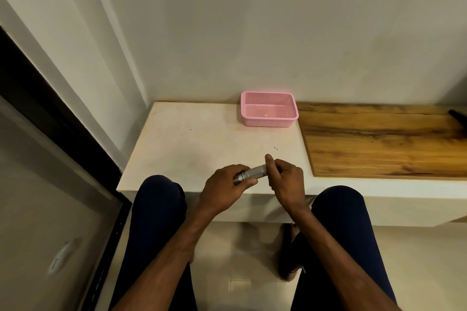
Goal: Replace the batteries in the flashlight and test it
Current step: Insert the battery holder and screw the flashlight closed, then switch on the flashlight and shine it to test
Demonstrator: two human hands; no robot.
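A small silver metal flashlight (254, 173) lies nearly level between both hands, just above the front edge of the white table (192, 139). My left hand (225, 188) wraps around its left end, where ribbed rings show. My right hand (284, 178) pinches the right end with thumb and fingers, hiding the tip. No loose batteries are visible.
A pink plastic basket (269, 108) stands at the back of the table against the wall; something small and pale lies inside. A wooden board surface (384, 139) extends to the right. My knees in dark trousers sit below the table edge. A dark door frame runs along the left.
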